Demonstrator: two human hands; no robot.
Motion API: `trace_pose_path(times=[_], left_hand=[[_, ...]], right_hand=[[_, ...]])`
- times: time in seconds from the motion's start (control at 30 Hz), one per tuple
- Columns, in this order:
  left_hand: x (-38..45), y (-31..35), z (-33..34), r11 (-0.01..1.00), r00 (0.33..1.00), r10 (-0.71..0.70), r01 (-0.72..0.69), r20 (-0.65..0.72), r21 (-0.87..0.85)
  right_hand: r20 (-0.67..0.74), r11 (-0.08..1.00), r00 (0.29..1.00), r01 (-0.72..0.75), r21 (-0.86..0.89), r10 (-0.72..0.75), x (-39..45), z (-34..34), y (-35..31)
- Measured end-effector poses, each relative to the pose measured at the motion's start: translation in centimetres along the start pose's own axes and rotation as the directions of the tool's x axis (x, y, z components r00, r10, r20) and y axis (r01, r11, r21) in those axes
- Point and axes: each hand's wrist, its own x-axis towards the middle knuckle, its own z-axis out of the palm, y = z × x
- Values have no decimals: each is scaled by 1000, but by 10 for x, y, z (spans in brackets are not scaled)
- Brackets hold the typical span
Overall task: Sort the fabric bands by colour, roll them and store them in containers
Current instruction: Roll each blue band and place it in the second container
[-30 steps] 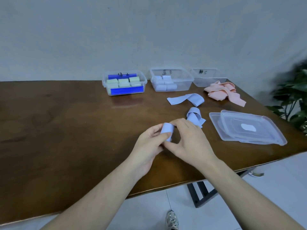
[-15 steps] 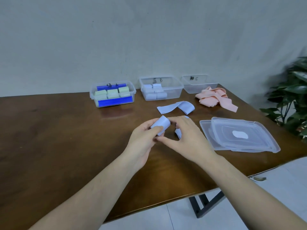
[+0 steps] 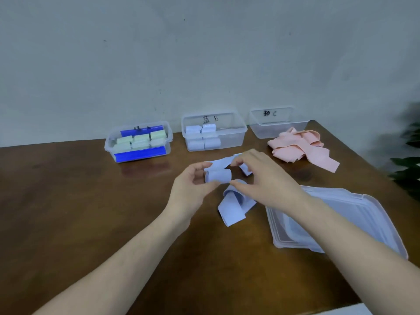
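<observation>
middle container (image 3: 236,133): hand-written black mark on far wall, a character I can't make out, then "B"
right container (image 3: 261,129): black mark on far wall, unreadable character, then "C"
left container (image 3: 109,147): black scrawl at the far rim, partly hidden, not legible

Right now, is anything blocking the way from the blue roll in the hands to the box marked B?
Nothing visible does. The blue roll, gripped by the left hand with the right hand at its end, is raised; only a flat loose blue band lies between it and the lidless middle container.
</observation>
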Motion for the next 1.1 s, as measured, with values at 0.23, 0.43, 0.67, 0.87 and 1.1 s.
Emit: trace_pose_path(times=[0.23, 0.43, 0.67, 0.87, 1.1], left_hand=[[15, 9, 40, 992, 998, 54, -51, -25, 118], [24, 17, 56, 992, 993, 98, -93, -68, 80], [54, 21, 52, 987, 988, 144, -139, -57, 75], [97, 27, 43, 986, 986, 166, -165, -14, 26], [143, 29, 27, 976, 980, 189, -194, 63, 96]], right_hand=[[171, 976, 962, 218, -21, -211, 28, -15, 37], [194, 982, 963, 175, 72, -186, 46, -21, 55], [154, 982, 970, 181, 58, -188, 73, -21, 65], [114, 988, 981, 154, 31, -157, 110, -18, 64], [179, 992, 979, 79, 102, -96, 156, -11, 73]])
